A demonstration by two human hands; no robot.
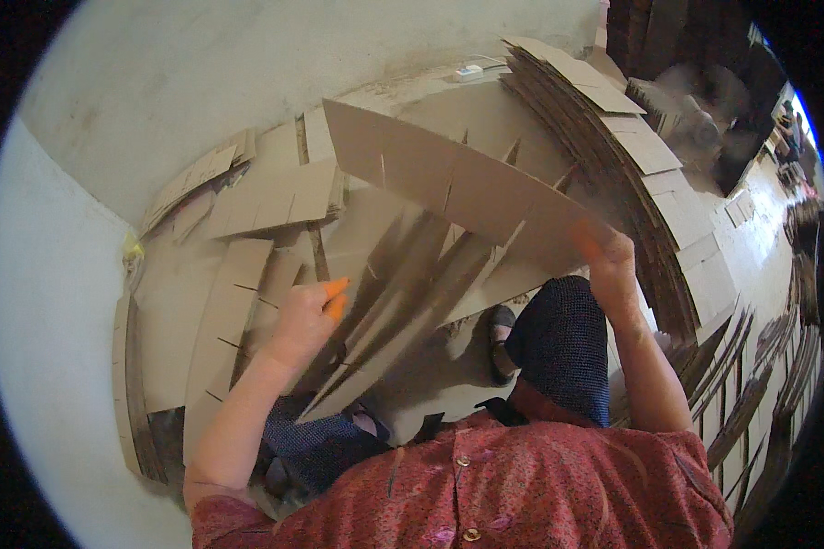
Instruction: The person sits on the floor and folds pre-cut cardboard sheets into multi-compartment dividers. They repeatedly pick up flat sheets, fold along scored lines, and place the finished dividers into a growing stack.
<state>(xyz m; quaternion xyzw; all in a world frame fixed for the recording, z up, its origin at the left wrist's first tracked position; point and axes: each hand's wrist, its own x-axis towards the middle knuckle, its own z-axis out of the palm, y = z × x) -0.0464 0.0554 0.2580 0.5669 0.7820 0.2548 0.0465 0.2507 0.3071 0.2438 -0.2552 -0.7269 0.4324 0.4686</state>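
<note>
I am sitting on the floor [760, 247] with cardboard all around me. My right hand [609, 261] is closed on the near right end of a long slotted cardboard strip [449, 178]. The strip is up in the air, tilted, and it runs from my right hand up and away to the left. It has thin cuts along its lower edge. My left hand [304, 316] has orange tips on its fingers [337, 291]. It is closed on a bunch of cardboard strips [398, 302] that lean together and fan out below the long strip. The bunch sits between my two hands, in front of my knees. My hands are well apart from each other. To my left, flat slotted sheets [224, 320] lie on the floor near the white wall [46, 302]. More flat pieces [265, 197] lie farther away by the wall. To my right, a big stack of folded cardboard [650, 174] curves along beside me, close to my right arm. I wear a red patterned shirt [522, 485] and dark dotted trousers [563, 348].
</note>
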